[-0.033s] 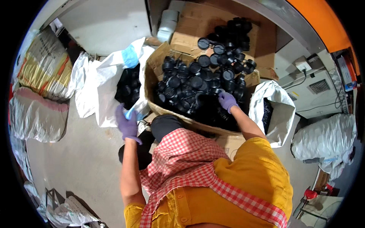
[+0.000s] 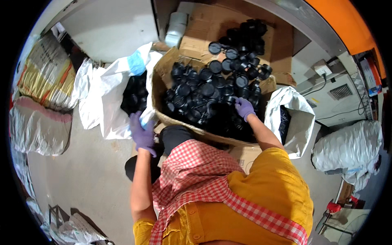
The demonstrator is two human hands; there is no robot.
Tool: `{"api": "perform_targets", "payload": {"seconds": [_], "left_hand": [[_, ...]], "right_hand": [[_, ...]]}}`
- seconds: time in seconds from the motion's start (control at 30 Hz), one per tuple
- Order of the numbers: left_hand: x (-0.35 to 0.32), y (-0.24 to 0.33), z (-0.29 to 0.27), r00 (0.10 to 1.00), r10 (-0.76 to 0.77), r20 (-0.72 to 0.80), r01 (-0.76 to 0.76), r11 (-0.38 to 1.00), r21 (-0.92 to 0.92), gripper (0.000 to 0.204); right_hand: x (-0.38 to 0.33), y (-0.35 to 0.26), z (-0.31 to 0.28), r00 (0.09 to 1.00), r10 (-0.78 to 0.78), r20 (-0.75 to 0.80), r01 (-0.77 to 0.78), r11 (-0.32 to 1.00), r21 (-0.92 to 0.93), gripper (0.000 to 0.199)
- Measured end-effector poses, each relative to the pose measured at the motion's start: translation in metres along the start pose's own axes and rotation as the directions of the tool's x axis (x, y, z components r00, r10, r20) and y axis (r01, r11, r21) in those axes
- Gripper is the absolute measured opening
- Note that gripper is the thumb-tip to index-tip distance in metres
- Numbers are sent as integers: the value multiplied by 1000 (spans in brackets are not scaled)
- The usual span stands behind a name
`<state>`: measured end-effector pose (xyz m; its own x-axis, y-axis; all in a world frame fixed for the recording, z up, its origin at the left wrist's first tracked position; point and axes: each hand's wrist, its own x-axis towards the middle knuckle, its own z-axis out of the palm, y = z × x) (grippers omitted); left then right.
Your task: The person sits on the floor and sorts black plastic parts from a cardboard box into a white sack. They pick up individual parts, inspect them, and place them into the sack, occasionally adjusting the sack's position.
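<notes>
1. The left hand (image 2: 142, 132), in a purple glove, is left of centre with its fingers extended against the near edge of a white sack (image 2: 110, 100); whether it pinches the plastic, I cannot tell.
2. The right hand (image 2: 245, 109), gloved alike, reaches in right of centre, fingers bent over the black round parts (image 2: 207, 89); whether one is gripped, I cannot tell.
3. Those parts fill much of an open carton (image 2: 161, 77) in the upper middle (they overlap too closely to count), and more are heaped beyond it on brown cardboard (image 2: 202, 30).
4. The white sack left of the carton also has black pieces inside; another white sack (image 2: 301, 122) stands open just right of the carton, dark contents showing.
5. In the lower middle are a red-and-white checked apron (image 2: 204, 157) and a yellow shirt (image 2: 265, 183).
6. Farther out, a full pale sack (image 2: 38, 128) lies at the left edge, a bulging one (image 2: 347, 145) at the right, and an orange panel (image 2: 347, 24) fills the upper right corner.
</notes>
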<state>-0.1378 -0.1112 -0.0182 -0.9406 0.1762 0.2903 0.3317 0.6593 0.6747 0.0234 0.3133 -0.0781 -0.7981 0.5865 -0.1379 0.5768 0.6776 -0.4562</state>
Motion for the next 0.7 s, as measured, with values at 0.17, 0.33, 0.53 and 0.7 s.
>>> {"api": "perform_targets", "payload": {"seconds": [0.17, 0.33, 0.53, 0.7], "left_hand": [[-26, 107, 34, 803, -69, 592, -220, 888, 403, 51], [-39, 70, 47, 977, 53, 207, -72, 993, 88, 32], [-34, 84, 48, 978, 197, 74, -183, 970, -162, 14], [-33, 87, 51, 969, 199, 146, -178, 973, -146, 13]], "right_hand": [[46, 34, -43, 884, -19, -467, 33, 999, 23, 24], [122, 28, -111, 826, -48, -562, 5, 997, -78, 34], [222, -19, -163, 882, 181, -435, -296, 931, -214, 70], [298, -19, -177, 705, -420, -571, 40, 828, -559, 91]]}}
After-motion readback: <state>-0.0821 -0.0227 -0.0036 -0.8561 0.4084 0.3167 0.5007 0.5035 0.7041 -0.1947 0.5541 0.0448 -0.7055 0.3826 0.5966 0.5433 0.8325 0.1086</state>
